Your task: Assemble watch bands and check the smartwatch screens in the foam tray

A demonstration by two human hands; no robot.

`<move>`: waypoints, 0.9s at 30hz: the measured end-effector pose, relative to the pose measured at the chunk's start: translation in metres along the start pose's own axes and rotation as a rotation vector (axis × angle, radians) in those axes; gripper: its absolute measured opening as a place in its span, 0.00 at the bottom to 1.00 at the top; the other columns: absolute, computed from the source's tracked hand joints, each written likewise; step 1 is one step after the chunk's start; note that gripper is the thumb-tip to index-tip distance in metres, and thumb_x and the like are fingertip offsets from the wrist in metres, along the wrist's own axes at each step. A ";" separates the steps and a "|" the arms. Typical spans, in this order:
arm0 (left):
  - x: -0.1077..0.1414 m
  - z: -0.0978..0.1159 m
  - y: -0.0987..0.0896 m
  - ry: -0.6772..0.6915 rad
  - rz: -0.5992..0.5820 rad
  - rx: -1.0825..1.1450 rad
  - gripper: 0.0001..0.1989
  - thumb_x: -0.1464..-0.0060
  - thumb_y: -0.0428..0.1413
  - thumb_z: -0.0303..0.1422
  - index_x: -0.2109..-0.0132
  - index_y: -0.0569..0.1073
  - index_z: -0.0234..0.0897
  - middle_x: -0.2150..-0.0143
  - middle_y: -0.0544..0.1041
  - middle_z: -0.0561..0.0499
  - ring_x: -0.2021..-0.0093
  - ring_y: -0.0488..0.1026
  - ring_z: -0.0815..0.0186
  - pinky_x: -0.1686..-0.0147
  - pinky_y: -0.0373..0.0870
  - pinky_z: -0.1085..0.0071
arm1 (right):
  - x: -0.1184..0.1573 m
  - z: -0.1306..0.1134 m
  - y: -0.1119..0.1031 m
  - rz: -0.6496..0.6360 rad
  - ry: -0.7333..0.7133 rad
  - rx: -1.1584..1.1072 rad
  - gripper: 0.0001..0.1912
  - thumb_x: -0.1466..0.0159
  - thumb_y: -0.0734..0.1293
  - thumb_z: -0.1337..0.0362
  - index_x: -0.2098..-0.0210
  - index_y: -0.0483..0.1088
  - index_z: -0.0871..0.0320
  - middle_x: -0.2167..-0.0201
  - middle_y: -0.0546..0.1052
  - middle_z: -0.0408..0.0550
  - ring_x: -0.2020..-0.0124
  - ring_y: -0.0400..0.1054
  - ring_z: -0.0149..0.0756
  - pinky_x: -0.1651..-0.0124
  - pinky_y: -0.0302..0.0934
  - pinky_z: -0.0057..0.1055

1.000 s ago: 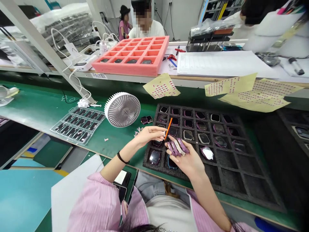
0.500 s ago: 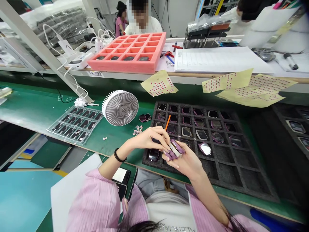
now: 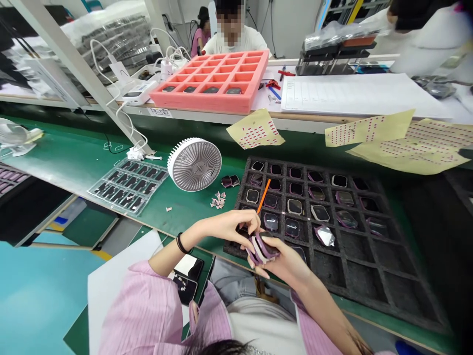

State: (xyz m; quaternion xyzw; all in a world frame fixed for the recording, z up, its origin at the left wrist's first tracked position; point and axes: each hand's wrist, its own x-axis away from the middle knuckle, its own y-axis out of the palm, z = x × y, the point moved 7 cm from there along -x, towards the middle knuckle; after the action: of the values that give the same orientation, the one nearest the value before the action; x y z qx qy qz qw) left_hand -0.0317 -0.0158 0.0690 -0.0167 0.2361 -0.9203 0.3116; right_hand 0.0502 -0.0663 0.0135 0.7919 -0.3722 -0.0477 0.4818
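Note:
A small stack of watch cases (image 3: pixel 261 248), purple and silver, is held between my hands over the near left part of the black foam tray (image 3: pixel 364 291). My right hand (image 3: pixel 283 256) wraps round the stack from the right, its thumb on top. From the left, my left hand (image 3: pixel 242 228) grips the stack's edge with bent fingers. An orange stick (image 3: pixel 263 196) rises from behind my left hand. Purple and silver watch cases with dark screens fill many tray compartments, and one (image 3: pixel 325 236) shows a bright reflective face.
A white round fan (image 3: pixel 194 164) stands left of the tray, near small pink-white pieces (image 3: pixel 218 200) and two watch cases (image 3: pixel 230 181). Further left lies a clear tray of black parts (image 3: pixel 128 186). A pink foam tray (image 3: pixel 207 102) rests on the shelf; a person (image 3: pixel 236 39) sits behind it.
The view has shifted, so the surroundings appear further right. The stack has turned between my hands, and my right thumb now lies over its top.

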 end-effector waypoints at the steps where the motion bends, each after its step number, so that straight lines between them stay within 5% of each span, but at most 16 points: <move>1: 0.004 -0.003 0.003 -0.023 -0.022 -0.008 0.13 0.49 0.62 0.39 0.67 0.67 0.36 0.59 0.73 0.46 0.58 0.71 0.65 0.59 0.67 0.70 | -0.001 0.006 -0.001 0.016 0.011 0.012 0.12 0.39 0.65 0.60 0.63 0.72 0.62 0.74 0.77 0.49 0.77 0.69 0.35 0.81 0.56 0.26; 5: 0.020 -0.023 0.000 -0.141 -0.016 0.029 0.15 0.51 0.64 0.38 0.62 0.68 0.36 0.62 0.74 0.48 0.63 0.71 0.67 0.64 0.66 0.73 | -0.004 0.022 -0.004 0.067 0.042 0.015 0.14 0.40 0.66 0.59 0.58 0.72 0.61 0.69 0.79 0.51 0.74 0.72 0.38 0.82 0.56 0.26; 11: 0.060 -0.069 -0.060 -0.508 0.536 -0.476 0.06 0.41 0.55 0.34 0.62 0.73 0.35 0.59 0.73 0.48 0.64 0.71 0.67 0.61 0.66 0.71 | -0.005 0.005 -0.015 0.181 -0.052 0.012 0.34 0.40 0.66 0.59 0.36 0.56 0.53 0.68 0.78 0.48 0.74 0.72 0.38 0.80 0.58 0.28; 18: 0.067 -0.101 -0.061 -0.754 0.563 -0.711 0.04 0.43 0.53 0.26 0.63 0.73 0.34 0.57 0.72 0.45 0.55 0.71 0.61 0.60 0.70 0.70 | -0.004 -0.009 -0.019 0.235 -0.086 0.011 0.38 0.41 0.65 0.59 0.33 0.51 0.54 0.69 0.77 0.48 0.74 0.71 0.39 0.80 0.57 0.28; 23: 0.066 -0.097 -0.068 -0.751 0.603 -0.664 0.04 0.46 0.55 0.24 0.66 0.74 0.33 0.62 0.75 0.45 0.58 0.73 0.60 0.60 0.70 0.68 | -0.006 -0.014 -0.015 0.233 -0.138 0.016 0.36 0.40 0.64 0.60 0.33 0.52 0.53 0.65 0.78 0.51 0.74 0.70 0.39 0.80 0.56 0.29; 27: 0.058 -0.060 -0.062 -0.594 0.697 -0.395 0.06 0.43 0.55 0.30 0.63 0.77 0.34 0.65 0.79 0.48 0.67 0.75 0.66 0.66 0.71 0.72 | -0.008 -0.025 -0.015 0.268 -0.294 0.026 0.36 0.39 0.64 0.60 0.33 0.51 0.50 0.63 0.78 0.50 0.73 0.70 0.38 0.78 0.58 0.29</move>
State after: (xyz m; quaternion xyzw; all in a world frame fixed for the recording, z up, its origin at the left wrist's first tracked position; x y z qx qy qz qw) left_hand -0.1242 0.0192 0.0365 -0.2570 0.2984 -0.6547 0.6452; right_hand 0.0636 -0.0387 0.0125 0.7260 -0.5412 -0.0937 0.4138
